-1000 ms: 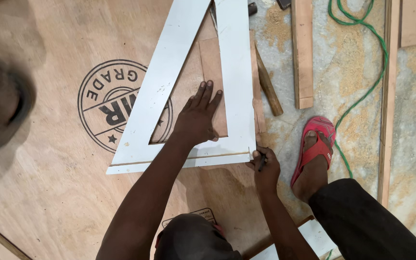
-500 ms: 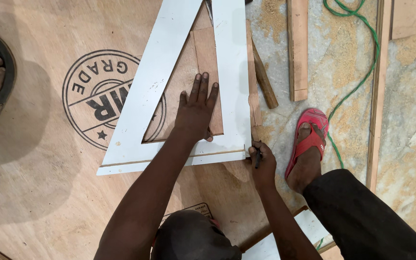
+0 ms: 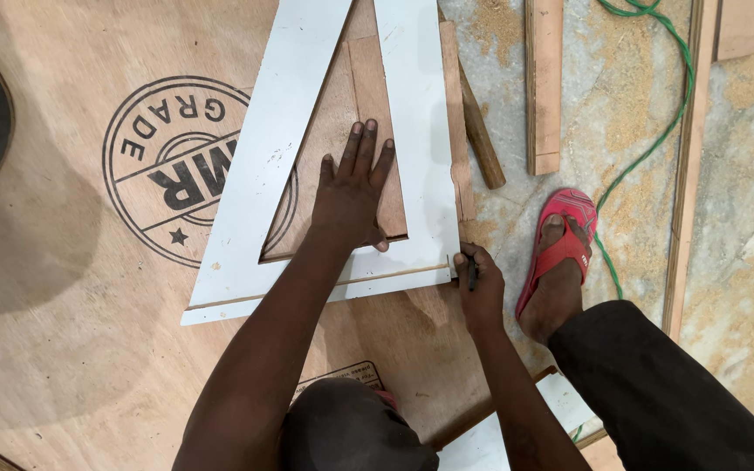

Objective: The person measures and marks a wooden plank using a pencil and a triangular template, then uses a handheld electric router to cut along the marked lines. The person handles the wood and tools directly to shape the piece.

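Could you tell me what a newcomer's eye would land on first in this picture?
Probably the big white triangular frame lying on the plywood sheet at centre, with the left hand pressed flat inside its opening. At its lower right corner the right hand holds a dark pencil, and just right of that a red sandal stands out against the sawdust-strewn floor.

Single head cam, straight down, close over plywood sheet [image 3: 54, 366] & floor.

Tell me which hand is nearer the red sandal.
Right. The right hand holds a pencil at the white triangular frame's corner, just beside the red sandal; the left hand presses flat farther away.
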